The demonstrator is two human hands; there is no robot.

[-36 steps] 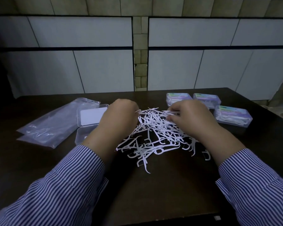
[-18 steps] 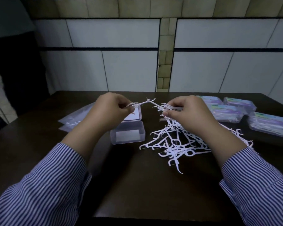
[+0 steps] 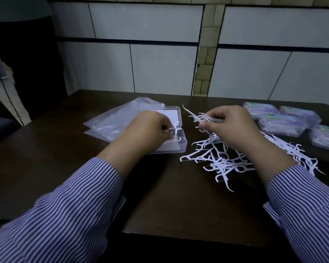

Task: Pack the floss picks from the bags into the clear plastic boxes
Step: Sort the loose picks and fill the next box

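Note:
A loose heap of white floss picks [image 3: 222, 158] lies on the dark table [image 3: 179, 205] right of centre. An open clear plastic box [image 3: 176, 149] with its lid [image 3: 174, 114] folded back sits left of the heap. My left hand [image 3: 146, 133] hovers over the box and pinches a couple of floss picks [image 3: 176, 132] just above its tray. My right hand [image 3: 230, 128] is raised over the heap and grips a small bundle of picks [image 3: 201, 117] whose tips point left.
Two empty clear plastic bags [image 3: 118, 120] lie left of the box. Several closed, filled boxes with coloured labels [image 3: 283, 122] stand at the far right. The table's near edge [image 3: 179, 234] runs below my forearms. A tiled wall stands behind.
My left hand has carried its picks left and down to the open box. My right hand has lifted its bundle a little off the heap. The view has shifted left.

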